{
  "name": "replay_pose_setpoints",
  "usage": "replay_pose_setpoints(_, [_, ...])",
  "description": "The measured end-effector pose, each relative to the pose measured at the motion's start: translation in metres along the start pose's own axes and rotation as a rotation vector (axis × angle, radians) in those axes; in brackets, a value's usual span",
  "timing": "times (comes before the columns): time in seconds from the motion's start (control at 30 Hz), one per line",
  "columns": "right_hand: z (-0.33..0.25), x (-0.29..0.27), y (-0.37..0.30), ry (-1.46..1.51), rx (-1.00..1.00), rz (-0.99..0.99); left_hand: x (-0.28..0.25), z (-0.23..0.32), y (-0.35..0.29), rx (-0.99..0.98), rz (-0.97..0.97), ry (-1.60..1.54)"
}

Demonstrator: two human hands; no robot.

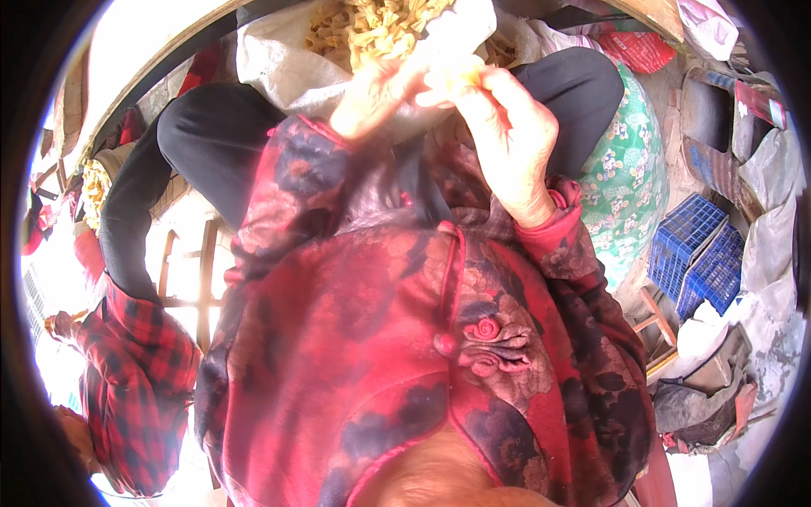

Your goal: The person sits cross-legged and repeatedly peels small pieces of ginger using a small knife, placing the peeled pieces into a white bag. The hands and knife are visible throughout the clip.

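My left hand (378, 95) and my right hand (515, 127) meet fingertip to fingertip over my lap, in front of a white sack (283, 63). Strong light washes out the fingers. Between the right thumb and fingers shows a small yellowish piece (467, 79), its kind unclear. The left fingers are curled in beside it, and what they pinch, if anything, is lost in the glare. Behind the hands, many folded, twisted yellow-brown pieces (365, 32) fill the open sack.
A curved wooden edge (139, 63) runs along the upper left. To the right are a green flowered cloth (629, 173), blue plastic crates (688, 245) and a dark bag (697, 401). Another person in a checked shirt (139, 380) sits at the left, near a wooden frame (205, 270).
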State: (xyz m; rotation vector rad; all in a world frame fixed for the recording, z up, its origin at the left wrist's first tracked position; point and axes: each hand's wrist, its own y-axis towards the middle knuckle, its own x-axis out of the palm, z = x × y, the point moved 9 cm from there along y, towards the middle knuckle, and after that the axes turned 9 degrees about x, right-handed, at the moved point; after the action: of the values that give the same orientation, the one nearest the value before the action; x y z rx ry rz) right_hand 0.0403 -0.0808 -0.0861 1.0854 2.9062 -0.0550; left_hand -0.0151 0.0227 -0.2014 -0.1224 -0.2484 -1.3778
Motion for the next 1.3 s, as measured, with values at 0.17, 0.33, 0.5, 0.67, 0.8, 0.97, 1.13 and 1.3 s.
replay_pose_setpoints(0.17, [-0.017, 0.003, -0.010, -0.286, -0.058, -0.035, 0.052, 0.025, -0.006, 0.002, -0.031, -0.710])
replay_pose_setpoints(0.33, [-0.018, -0.016, -0.002, -0.240, -0.014, 0.036, 0.056, 0.024, 0.032, -0.105, -0.003, -0.605])
replay_pose_setpoints(0.5, [0.009, -0.026, 0.013, -0.373, 0.001, 0.185, 0.057, 0.044, 0.038, -0.011, -0.191, 0.296])
replay_pose_setpoints(0.67, [0.034, -0.014, 0.009, -0.324, 0.134, 0.165, 0.033, 0.035, 0.027, -0.098, -0.122, 0.790])
replay_pose_setpoints(0.8, [0.047, -0.015, 0.013, -0.257, 0.203, 0.166, 0.030, 0.073, 0.014, 0.146, 0.149, 1.088])
replay_pose_setpoints(0.97, [0.084, -0.007, 0.013, 0.059, 0.477, -0.084, 0.035, 0.091, 0.009, 0.431, 0.131, 0.950])
replay_pose_setpoints(1.13, [0.093, 0.005, -0.005, 0.261, 0.638, -0.359, 0.030, 0.067, 0.012, 0.337, -0.119, 0.747])
replay_pose_setpoints(1.3, [0.083, 0.010, 0.005, 0.169, 0.522, -0.182, 0.004, 0.049, 0.002, 0.097, 0.242, 0.741])
